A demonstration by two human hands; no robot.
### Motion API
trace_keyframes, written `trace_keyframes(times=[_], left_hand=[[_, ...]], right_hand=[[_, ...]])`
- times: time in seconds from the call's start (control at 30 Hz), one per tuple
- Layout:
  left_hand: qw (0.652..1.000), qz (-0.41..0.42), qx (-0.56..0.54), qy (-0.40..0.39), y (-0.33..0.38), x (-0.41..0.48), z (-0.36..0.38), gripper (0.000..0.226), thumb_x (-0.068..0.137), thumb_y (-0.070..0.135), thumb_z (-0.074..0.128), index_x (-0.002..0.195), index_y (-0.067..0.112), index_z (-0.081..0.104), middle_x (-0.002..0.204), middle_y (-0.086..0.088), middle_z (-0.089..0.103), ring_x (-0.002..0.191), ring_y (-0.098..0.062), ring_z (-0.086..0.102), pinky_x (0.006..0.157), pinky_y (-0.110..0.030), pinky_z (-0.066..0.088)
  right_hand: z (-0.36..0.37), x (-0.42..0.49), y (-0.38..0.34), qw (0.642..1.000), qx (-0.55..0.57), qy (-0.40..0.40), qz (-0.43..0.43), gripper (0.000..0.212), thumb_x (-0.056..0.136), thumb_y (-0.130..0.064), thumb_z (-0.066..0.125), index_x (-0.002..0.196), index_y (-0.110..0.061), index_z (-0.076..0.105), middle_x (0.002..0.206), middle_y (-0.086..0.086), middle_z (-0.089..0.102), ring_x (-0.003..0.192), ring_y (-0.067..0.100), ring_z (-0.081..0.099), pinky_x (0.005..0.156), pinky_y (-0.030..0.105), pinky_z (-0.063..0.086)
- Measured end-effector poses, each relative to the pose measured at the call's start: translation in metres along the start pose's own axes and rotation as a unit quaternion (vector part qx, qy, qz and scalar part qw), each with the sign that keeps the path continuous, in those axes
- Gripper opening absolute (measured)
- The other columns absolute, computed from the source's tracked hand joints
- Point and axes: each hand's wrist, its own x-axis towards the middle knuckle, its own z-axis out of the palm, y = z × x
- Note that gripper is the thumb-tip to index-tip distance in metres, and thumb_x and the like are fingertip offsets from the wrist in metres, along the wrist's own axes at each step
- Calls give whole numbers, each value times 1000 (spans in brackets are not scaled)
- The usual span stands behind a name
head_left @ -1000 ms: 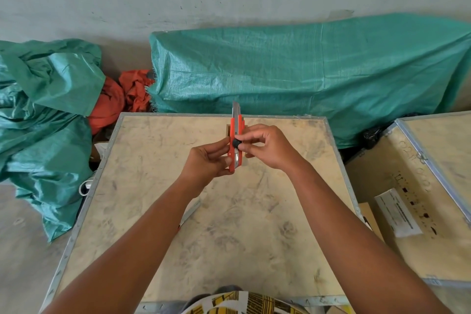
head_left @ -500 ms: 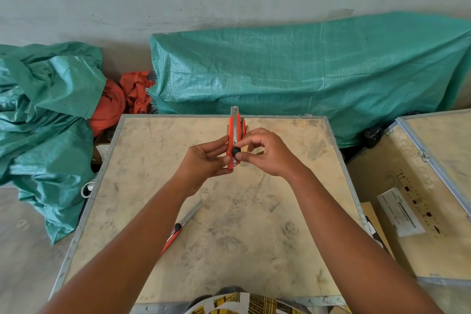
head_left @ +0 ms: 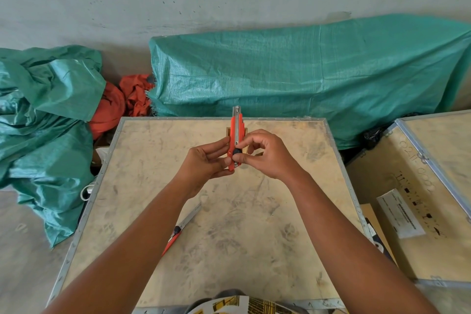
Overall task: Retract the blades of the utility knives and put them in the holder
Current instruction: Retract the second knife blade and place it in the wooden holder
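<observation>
I hold an orange utility knife [head_left: 237, 132] upright above the wooden crate top [head_left: 254, 237]. My left hand [head_left: 204, 163] grips its lower body. My right hand [head_left: 265, 155] pinches the black slider knob between thumb and forefinger. Only a short tip of blade shows at the knife's top. A second orange utility knife [head_left: 182, 227] lies on the crate beside my left forearm, its long blade extended toward the upper right. A small wooden holder [head_left: 246, 131] peeks out behind the held knife, mostly hidden.
Green tarps [head_left: 305, 76] cover bundles behind and left of the crate, with orange cloth [head_left: 122, 102] between them. Another wooden crate [head_left: 418, 199] with a white label stands to the right. A metal rim edges my crate.
The held knife's blade has slid down into the body, leaving only a short tip. The second knife has come into view beside my left forearm as the view shifted.
</observation>
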Motion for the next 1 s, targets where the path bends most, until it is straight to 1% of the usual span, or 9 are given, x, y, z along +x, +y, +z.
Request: trace_keyframes(times=[0.13, 0.3, 0.4, 0.47, 0.57, 0.67, 0.8, 0.93, 1.0], left_hand=[[1000, -1, -6, -2, 0, 0, 0, 52, 86, -12, 64, 134, 10, 60, 121, -4, 73, 101, -29, 74, 82, -42, 62], [1000, 3, 10, -10, 1, 1, 1, 55, 86, -10, 66, 137, 9, 58, 127, -7, 70, 105, -33, 72, 85, -44, 62], [1000, 0, 18, -12, 2, 1, 1, 55, 85, -7, 67, 136, 9, 59, 126, -7, 71, 105, -33, 73, 86, -45, 61], [1000, -3, 20, -14, 1, 1, 0, 54, 84, -7, 68, 134, 11, 61, 124, -7, 72, 104, -33, 73, 86, -46, 61], [1000, -9, 23, -17, -2, 1, -3, 50, 85, -10, 66, 126, 18, 67, 119, -5, 75, 103, -30, 74, 84, -45, 61], [999, -11, 36, -20, -4, 1, -3, 50, 86, -11, 66, 125, 20, 67, 117, -5, 75, 103, -30, 74, 83, -44, 62], [999, -3, 36, -8, -4, 3, -4, 55, 86, -11, 65, 136, 10, 59, 128, -6, 70, 106, -31, 72, 83, -43, 62], [999, 8, 38, 15, 1, 11, -3, 50, 89, -7, 64, 135, 13, 59, 129, -1, 69, 106, -25, 73, 88, -45, 60], [997, 3, 57, 52, 0, 16, -7, 48, 90, 1, 67, 136, 13, 59, 129, -1, 69, 109, -22, 71, 90, -46, 59]], right_hand=[[-3, -1, -1, 1000, 22, -16, -12, 32, 75, -21, 88, 106, -20, 78, 110, 0, 71, 76, 3, 63, 73, 17, 55], [-1, -1, 0, 1000, 15, 7, -18, 28, 73, -24, 89, 98, -18, 80, 103, 0, 72, 79, 15, 66, 78, 32, 59], [0, 0, 1, 1000, 8, 9, -17, 30, 71, -28, 91, 97, -17, 79, 101, -1, 72, 77, 11, 63, 73, 25, 57], [-2, 0, 0, 1000, 28, 4, -6, 32, 73, -29, 89, 101, -19, 78, 105, -3, 73, 79, 12, 64, 73, 23, 56], [-4, 3, 0, 997, 70, 10, 19, 33, 86, -24, 80, 118, -24, 74, 114, -7, 74, 87, 23, 70, 83, 32, 61], [-2, 9, 2, 997, 67, 12, 28, 35, 89, -15, 76, 123, -25, 72, 114, -3, 75, 89, 26, 71, 77, 39, 65], [-1, 20, 3, 998, 50, 22, 22, 36, 88, -12, 77, 121, -25, 74, 114, -5, 76, 95, 20, 72, 92, 37, 60], [-3, 35, 0, 993, 111, 25, 39, 36, 88, -5, 75, 119, -24, 74, 110, 4, 77, 95, 33, 73, 86, 42, 63], [-4, 47, 2, 994, 95, 40, 39, 37, 88, -5, 75, 118, -27, 75, 109, 1, 77, 91, 28, 75, 85, 43, 63]])
